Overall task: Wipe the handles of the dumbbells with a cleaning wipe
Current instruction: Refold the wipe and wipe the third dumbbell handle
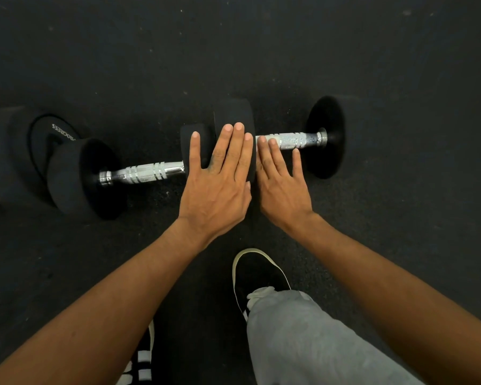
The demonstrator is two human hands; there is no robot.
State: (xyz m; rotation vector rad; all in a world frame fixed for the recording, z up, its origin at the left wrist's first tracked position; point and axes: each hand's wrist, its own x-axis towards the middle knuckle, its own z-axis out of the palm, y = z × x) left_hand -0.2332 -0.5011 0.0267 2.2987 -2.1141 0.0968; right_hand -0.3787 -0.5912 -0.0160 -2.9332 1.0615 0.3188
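Two black dumbbells lie end to end on the dark rubber floor. The left dumbbell (89, 176) shows its chrome handle (145, 173) uncovered. My left hand (220, 182) lies flat, fingers apart, on the two black heads that meet in the middle, holding nothing. My right hand (281, 184) rests its fingers on the left end of the right dumbbell's chrome handle (300, 140). A small white piece, seemingly the cleaning wipe (264, 139), shows under its fingertips. That thumb is hidden. The right dumbbell's far head (328, 137) stands free.
A larger black weight with white lettering (47, 137) lies at the far left, touching the left dumbbell. My black shoe with a white sole (258, 273) and grey trouser leg (303, 343) are just behind my hands; the other shoe (142, 359) is at the bottom.
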